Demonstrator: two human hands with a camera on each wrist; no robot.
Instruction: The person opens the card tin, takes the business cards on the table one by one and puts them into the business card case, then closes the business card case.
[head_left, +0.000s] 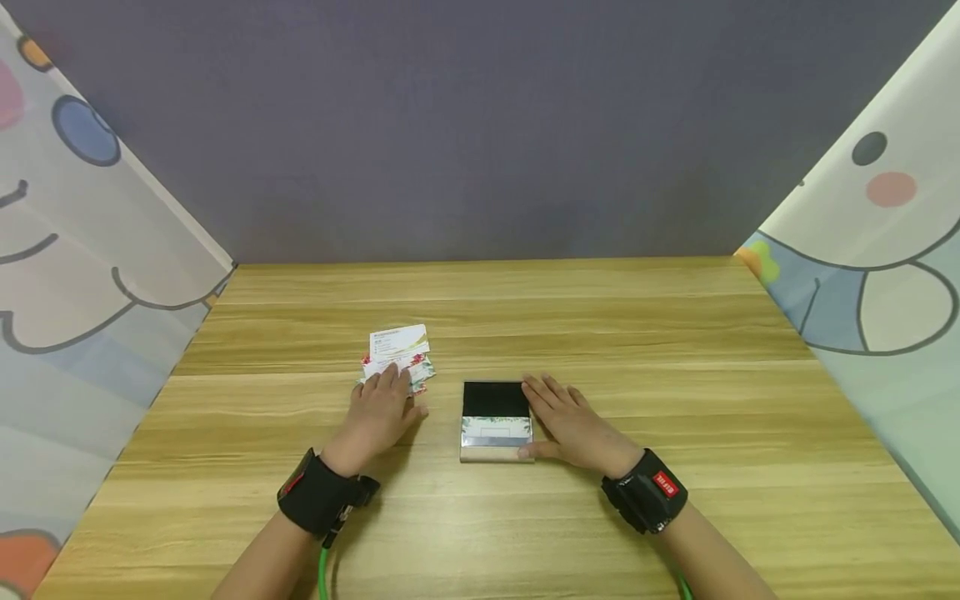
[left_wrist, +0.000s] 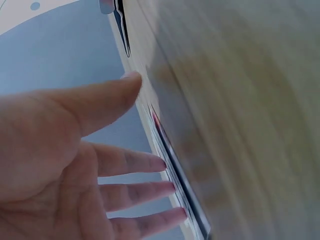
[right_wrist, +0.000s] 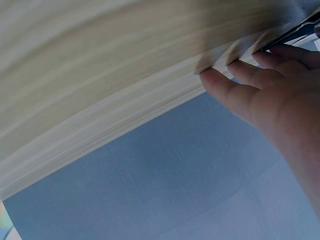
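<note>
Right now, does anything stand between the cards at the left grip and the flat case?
Nothing visible does: bare tabletop lies between the cards and flat case; the left grip puts only its thumb there. The right grip rests at the case's right edge.

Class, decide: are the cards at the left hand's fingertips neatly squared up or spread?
Spread: the cards overlap unevenly, their corners jutting out at different angles.

My right hand (head_left: 573, 429) touches the right side of a flat card case (head_left: 491, 407), black on its far part, with a leaf-patterned white panel (head_left: 495, 428) and a pale metallic edge (head_left: 491, 455) nearer me. Left of the card case and slightly beyond, my left hand (head_left: 378, 414) partly covers overlapping white business cards (head_left: 397, 342), some with floral print.
</note>
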